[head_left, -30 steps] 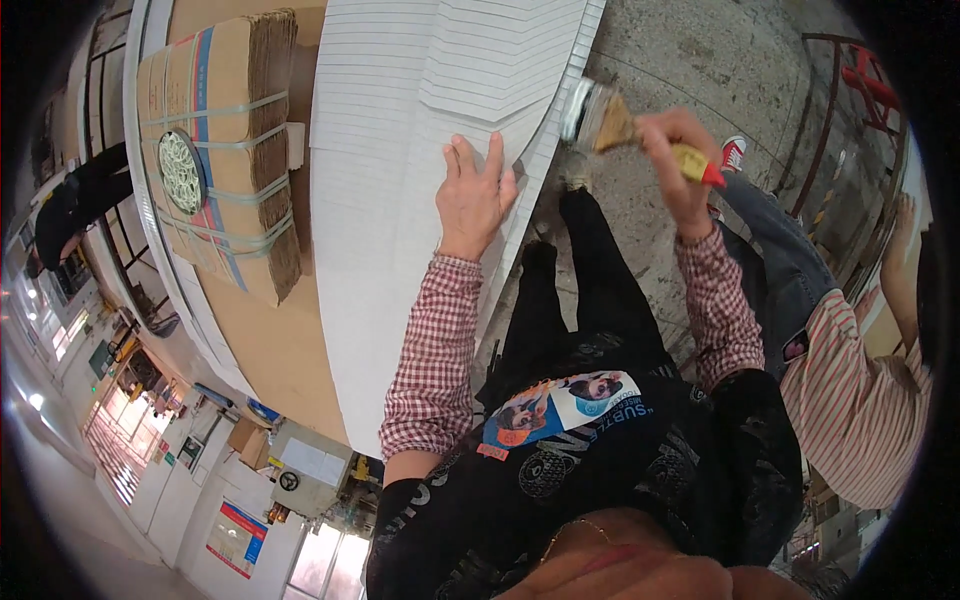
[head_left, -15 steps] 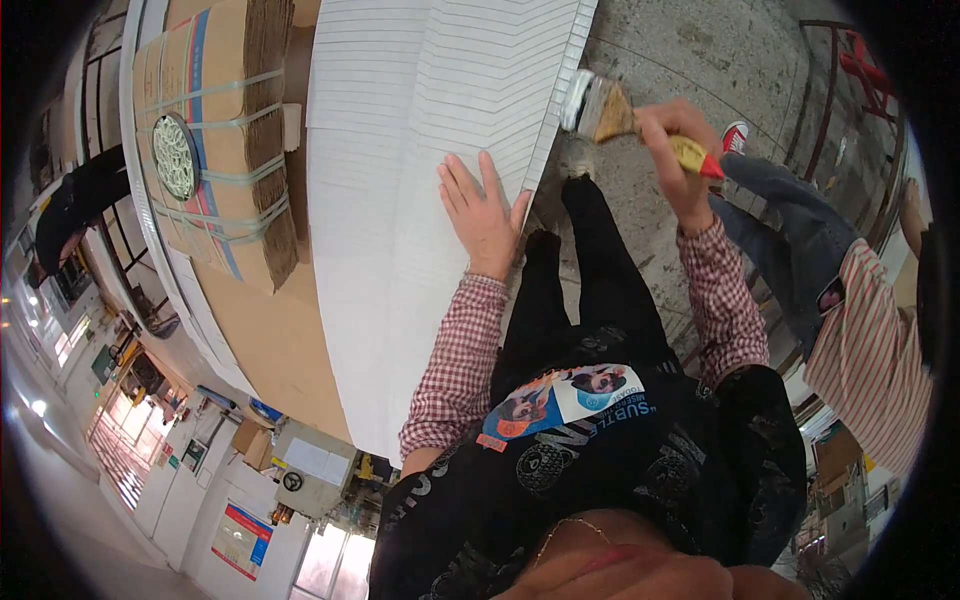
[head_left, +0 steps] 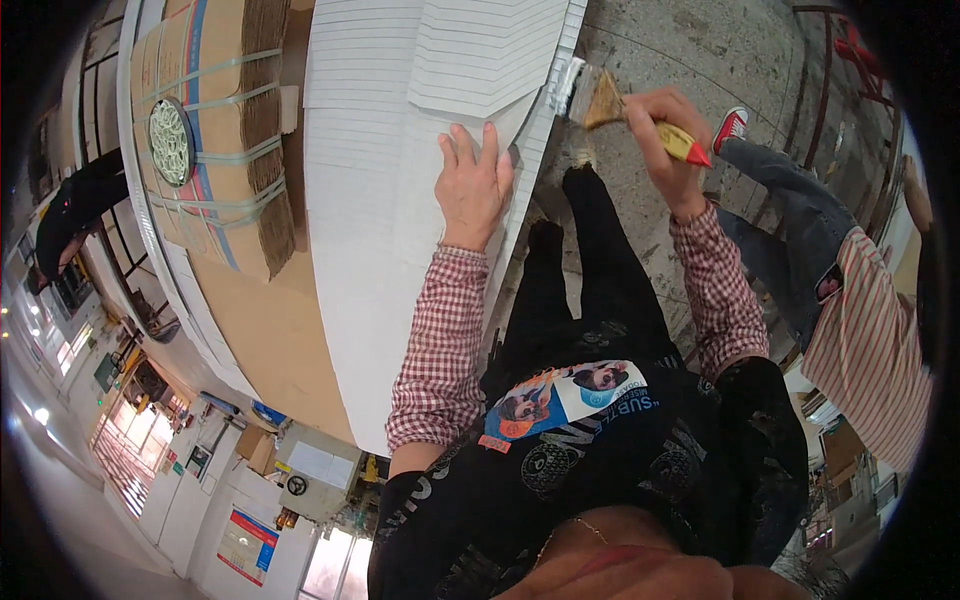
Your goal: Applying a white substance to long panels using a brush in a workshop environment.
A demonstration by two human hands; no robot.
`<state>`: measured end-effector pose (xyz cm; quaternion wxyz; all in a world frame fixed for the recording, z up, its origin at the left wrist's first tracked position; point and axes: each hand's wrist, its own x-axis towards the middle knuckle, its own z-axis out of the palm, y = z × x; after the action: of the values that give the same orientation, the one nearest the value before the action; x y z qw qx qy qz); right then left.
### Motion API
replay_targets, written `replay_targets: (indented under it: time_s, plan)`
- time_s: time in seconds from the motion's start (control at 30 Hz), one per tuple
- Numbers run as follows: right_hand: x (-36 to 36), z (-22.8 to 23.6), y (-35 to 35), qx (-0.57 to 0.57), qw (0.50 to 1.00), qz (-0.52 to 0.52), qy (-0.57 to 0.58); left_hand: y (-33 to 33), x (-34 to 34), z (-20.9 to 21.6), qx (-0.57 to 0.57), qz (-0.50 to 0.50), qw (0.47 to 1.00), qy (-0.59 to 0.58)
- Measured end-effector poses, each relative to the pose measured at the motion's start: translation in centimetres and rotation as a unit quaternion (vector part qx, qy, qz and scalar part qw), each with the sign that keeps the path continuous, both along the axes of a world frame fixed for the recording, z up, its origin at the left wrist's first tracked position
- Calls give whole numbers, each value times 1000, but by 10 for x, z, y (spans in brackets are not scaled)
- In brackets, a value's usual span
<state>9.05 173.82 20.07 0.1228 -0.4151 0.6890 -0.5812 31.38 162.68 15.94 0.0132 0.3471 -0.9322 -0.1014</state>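
Note:
My left hand [head_left: 472, 195] rests on a broad stack of white paper sheets [head_left: 360, 250], its fingers spread and a little bent. Just beyond its fingertips, the fanned upper sheets [head_left: 480, 55] show stepped, angled edges, and one edge stands slightly raised near the thumb. A wide flat brush [head_left: 600, 103] with pale, wet-looking bristles is in my right hand [head_left: 672, 145], which is closed round its yellow, red-tipped handle. The bristles are close to the right edge of the stack; whether they touch it I cannot tell.
Left of the paper, a strapped cardboard bundle [head_left: 215, 140] carries a round dish of pale green bands [head_left: 171, 142]. Brown board [head_left: 270, 320] covers the tabletop there. On the right, another person in a striped top [head_left: 870, 330] is close to my right arm. Red metalwork [head_left: 860, 60] stands beyond.
My left hand has drawn slightly left, its fingers now more bent. A sheet edge beyond it has come up, showing angled corners. The brush has shifted a little left and away from me.

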Motion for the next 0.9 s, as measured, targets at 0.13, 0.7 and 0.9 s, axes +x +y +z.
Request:
replay_targets:
  time_s: [0.13,0.7,0.9]
  plan:
    - [26,-11,5,24,999,24,-8,2,0,-7,-5,11,1000,4]
    - [76,-11,29,38,999,17,7,31,64,-6,2,15,1000,-15]
    - [77,5,33,18,1000,10,-22,20,69,-5,4,-4,1000,-16]
